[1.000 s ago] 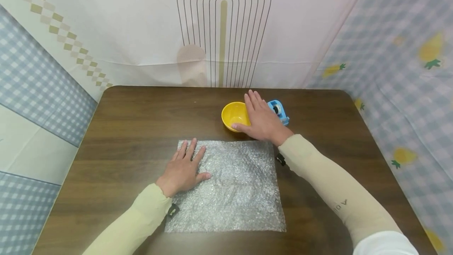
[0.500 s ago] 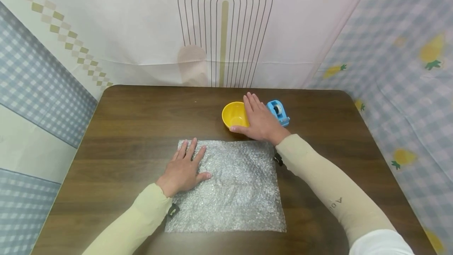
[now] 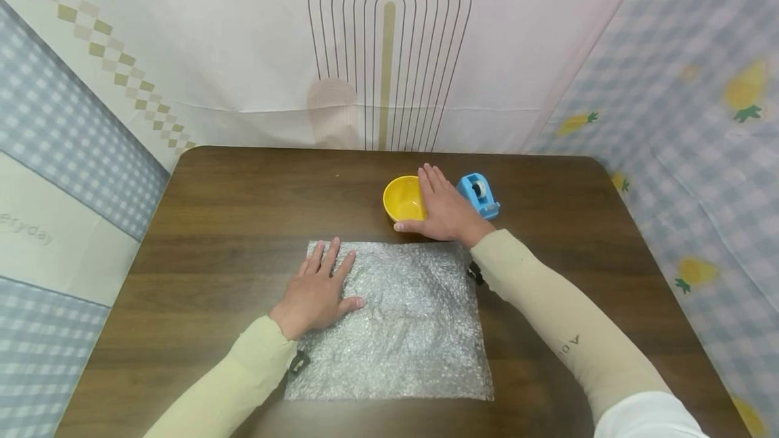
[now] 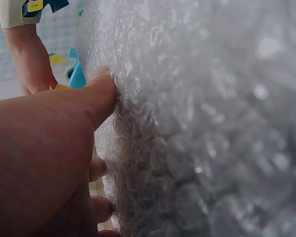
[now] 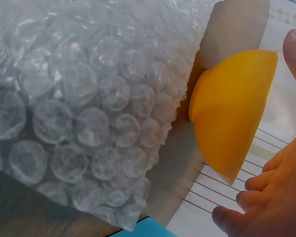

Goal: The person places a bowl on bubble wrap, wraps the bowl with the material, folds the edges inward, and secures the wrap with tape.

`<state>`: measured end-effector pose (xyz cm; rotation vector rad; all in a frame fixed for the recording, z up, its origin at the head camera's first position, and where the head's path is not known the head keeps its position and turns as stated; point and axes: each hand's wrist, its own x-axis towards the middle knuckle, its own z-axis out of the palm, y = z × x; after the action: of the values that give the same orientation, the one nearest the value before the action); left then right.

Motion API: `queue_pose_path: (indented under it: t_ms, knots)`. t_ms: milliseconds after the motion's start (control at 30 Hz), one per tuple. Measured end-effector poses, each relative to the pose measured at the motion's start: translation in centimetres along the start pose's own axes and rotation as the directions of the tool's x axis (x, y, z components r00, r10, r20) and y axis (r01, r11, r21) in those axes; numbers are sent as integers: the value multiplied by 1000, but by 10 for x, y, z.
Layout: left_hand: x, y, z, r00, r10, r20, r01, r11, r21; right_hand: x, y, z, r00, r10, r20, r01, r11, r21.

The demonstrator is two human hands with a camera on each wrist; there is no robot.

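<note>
Fingers spread and gripping nothing, the left hand (image 3: 316, 296) lies flat on the bubble wrap (image 3: 402, 330); the right hand (image 3: 447, 211), fingers extended and also grasping nothing, hangs over the right side of the yellow bowl (image 3: 403, 200), contact unclear. The bowl stands upright on the table (image 3: 231, 222) just beyond the wrap's far edge, the blue tape dispenser (image 3: 479, 196) near its right
</note>
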<state>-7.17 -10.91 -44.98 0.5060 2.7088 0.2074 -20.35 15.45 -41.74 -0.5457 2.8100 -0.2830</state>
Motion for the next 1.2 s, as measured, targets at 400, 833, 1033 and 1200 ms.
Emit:
queue_pose_path:
  t_ms: [400,833,1033,1200]
  knots:
    - [0,0,0,1000,-5,-5,5,1000,-11,4,5,6,1000,13,2,-13,999,37]
    - [2,1,-1,1000,-18,15,19,1000,-15,9,7,11,1000,21,-1,-20,987,161]
    - [2,1,-2,1000,-20,11,20,1000,-14,11,5,13,998,40,-39,-30,975,221]
    - [1,1,-1,1000,-19,14,19,1000,-20,12,5,14,997,37,-69,-19,971,240]
